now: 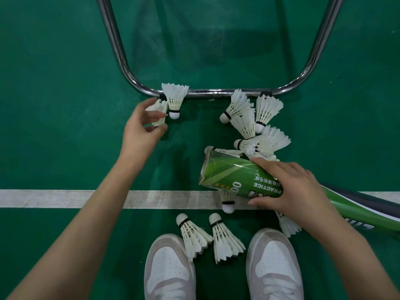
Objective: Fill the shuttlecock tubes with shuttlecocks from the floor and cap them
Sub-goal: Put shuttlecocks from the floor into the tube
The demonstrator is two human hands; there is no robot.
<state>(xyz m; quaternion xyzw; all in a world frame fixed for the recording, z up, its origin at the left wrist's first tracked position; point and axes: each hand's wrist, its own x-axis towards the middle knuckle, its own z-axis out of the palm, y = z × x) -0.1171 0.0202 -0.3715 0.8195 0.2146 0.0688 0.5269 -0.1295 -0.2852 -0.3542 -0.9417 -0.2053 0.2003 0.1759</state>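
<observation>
We are gripping the green tube (233, 178) in our right hand (296, 189), its inside unseen, while our left hand (140, 128) is pinching a shuttlecock (158, 114) beside the metal bar (212, 92).

Counts: shuttlecocks (175, 100) roughly 12 visible, cluster at right overlaps so not exact. Tubes: 2, one green tube (233, 177), second tube (357, 210). Shoes (170, 269): 2. Hands (140, 128): 2. Chrome frame (121, 59): 1.
</observation>
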